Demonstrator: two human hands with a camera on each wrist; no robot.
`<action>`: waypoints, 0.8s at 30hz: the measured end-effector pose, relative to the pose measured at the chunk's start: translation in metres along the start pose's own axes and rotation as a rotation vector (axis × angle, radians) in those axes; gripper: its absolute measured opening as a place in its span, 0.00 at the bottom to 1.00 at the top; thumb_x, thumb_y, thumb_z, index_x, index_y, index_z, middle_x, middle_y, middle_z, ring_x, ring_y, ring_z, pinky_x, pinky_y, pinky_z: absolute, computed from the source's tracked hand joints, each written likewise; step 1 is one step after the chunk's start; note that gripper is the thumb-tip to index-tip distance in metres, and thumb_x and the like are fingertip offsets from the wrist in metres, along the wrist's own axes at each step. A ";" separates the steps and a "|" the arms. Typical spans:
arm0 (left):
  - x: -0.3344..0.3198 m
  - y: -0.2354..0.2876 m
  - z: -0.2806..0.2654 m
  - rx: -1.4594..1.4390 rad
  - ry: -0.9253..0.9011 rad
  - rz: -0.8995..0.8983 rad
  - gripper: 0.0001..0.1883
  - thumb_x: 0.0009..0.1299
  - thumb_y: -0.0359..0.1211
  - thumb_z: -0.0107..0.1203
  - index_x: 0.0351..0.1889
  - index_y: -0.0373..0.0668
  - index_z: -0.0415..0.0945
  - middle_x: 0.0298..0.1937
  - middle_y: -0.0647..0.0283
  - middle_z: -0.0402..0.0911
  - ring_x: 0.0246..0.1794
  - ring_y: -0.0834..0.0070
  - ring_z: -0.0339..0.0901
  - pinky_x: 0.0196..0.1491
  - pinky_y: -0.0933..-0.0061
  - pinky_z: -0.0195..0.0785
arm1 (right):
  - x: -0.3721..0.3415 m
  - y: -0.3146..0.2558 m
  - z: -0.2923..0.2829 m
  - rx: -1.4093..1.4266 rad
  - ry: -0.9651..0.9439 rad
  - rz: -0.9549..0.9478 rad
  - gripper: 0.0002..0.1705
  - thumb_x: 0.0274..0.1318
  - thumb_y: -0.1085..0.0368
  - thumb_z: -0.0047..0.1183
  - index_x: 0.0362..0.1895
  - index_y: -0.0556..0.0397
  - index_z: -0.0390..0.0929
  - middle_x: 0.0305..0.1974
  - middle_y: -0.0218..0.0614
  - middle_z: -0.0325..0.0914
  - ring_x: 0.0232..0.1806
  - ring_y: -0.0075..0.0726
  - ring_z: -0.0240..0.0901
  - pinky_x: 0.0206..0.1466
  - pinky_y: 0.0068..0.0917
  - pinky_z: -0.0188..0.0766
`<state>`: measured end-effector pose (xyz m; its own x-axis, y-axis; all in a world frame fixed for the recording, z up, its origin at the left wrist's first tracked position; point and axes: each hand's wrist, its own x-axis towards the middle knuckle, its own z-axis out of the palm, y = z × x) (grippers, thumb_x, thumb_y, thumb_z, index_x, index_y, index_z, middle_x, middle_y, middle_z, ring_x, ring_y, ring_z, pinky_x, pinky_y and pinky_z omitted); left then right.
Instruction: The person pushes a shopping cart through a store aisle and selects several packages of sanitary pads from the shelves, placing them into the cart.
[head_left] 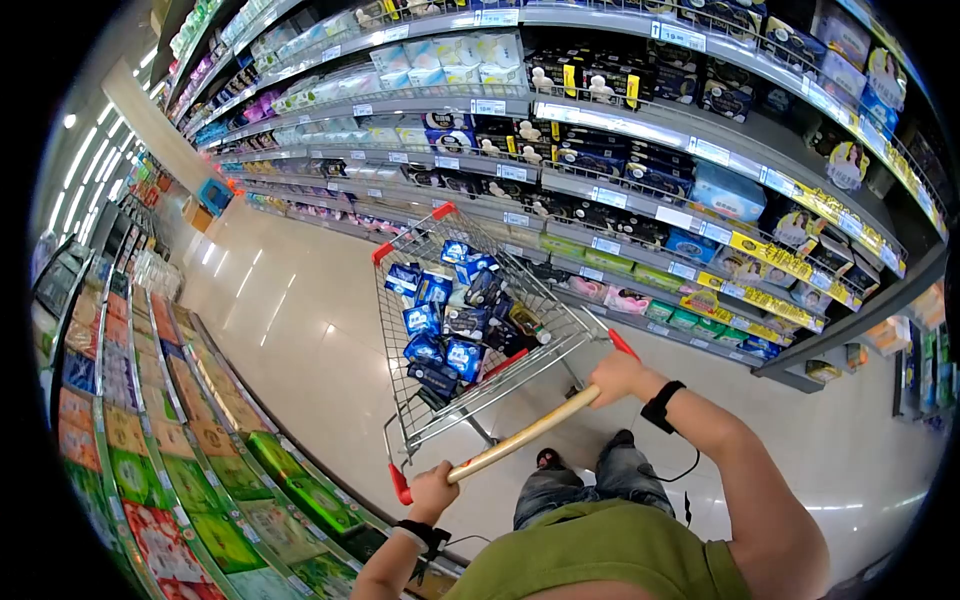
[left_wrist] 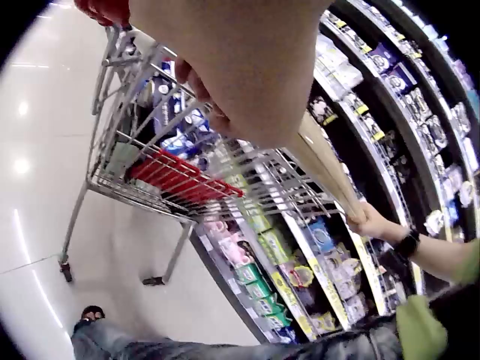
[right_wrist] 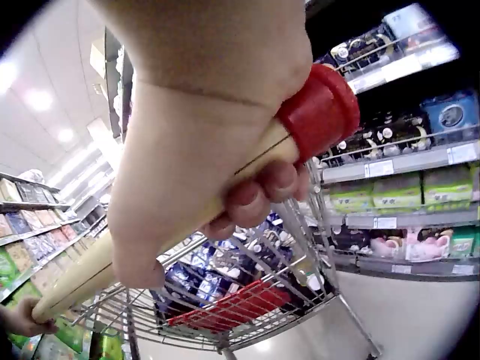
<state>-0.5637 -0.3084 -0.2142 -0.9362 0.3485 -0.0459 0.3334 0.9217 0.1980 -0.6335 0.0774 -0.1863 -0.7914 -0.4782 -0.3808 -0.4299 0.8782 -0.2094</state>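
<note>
A wire shopping cart [head_left: 410, 385] with red corner pieces stands in front of the person. Blue and dark packs [head_left: 465, 357] are heaped inside its basket. The left hand [head_left: 434, 492] grips the left end of the pale cart handle [head_left: 525, 432], close to a red end cap. At the handle's other end the right hand [head_left: 616, 380] is wrapped round the bar, its fingers curled under it beside the red end cap [right_wrist: 322, 112] in the right wrist view. In the left wrist view the left forearm covers much of the left hand [left_wrist: 202, 94].
Tall shelves [head_left: 600, 195] of packaged goods line the right and far side of the aisle. Low shelves of green and brown packs [head_left: 195, 470] run along the left. Shiny tiled floor [head_left: 270, 290] extends ahead towards a pillar [head_left: 155, 120] and a blue box [head_left: 214, 196].
</note>
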 end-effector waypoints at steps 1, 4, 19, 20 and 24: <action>-0.007 -0.020 -0.006 -0.043 0.060 0.041 0.04 0.48 0.33 0.48 0.21 0.49 0.68 0.16 0.63 0.72 0.15 0.63 0.70 0.19 0.65 0.63 | 0.000 -0.013 0.005 0.022 -0.007 0.001 0.23 0.30 0.40 0.49 0.21 0.46 0.77 0.19 0.39 0.73 0.23 0.46 0.71 0.27 0.37 0.68; -0.012 -0.064 -0.014 0.064 -0.007 0.056 0.04 0.46 0.34 0.49 0.20 0.50 0.67 0.15 0.64 0.72 0.15 0.64 0.70 0.18 0.65 0.62 | 0.001 -0.058 0.012 0.119 -0.006 0.014 0.24 0.32 0.41 0.48 0.24 0.47 0.77 0.20 0.39 0.74 0.23 0.45 0.72 0.27 0.37 0.69; 0.039 -0.332 -0.031 0.733 -0.054 -0.737 0.11 0.58 0.30 0.44 0.39 0.47 0.71 0.60 0.56 0.53 0.43 0.63 0.69 0.40 0.67 0.65 | 0.151 -0.330 0.069 1.107 -0.223 -0.279 0.25 0.47 0.51 0.46 0.34 0.64 0.59 0.18 0.48 0.70 0.19 0.48 0.69 0.20 0.39 0.64; 0.042 -0.341 -0.031 0.688 -0.114 -0.741 0.12 0.59 0.30 0.43 0.40 0.47 0.71 0.61 0.56 0.51 0.39 0.64 0.71 0.36 0.69 0.67 | 0.155 -0.336 0.067 1.125 -0.213 -0.260 0.25 0.48 0.51 0.46 0.33 0.64 0.59 0.19 0.48 0.69 0.17 0.48 0.68 0.19 0.38 0.63; 0.053 -0.339 -0.042 0.631 -0.162 -0.696 0.14 0.60 0.28 0.41 0.44 0.48 0.69 0.63 0.56 0.46 0.31 0.64 0.74 0.30 0.70 0.69 | 0.179 -0.359 0.073 1.179 -0.198 -0.249 0.25 0.49 0.52 0.45 0.34 0.66 0.58 0.18 0.48 0.68 0.16 0.46 0.67 0.17 0.37 0.62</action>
<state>-0.7305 -0.6094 -0.2424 -0.9362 -0.3373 -0.0985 -0.2501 0.8366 -0.4874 -0.5889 -0.3233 -0.2455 -0.6192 -0.7158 -0.3230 0.1789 0.2719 -0.9456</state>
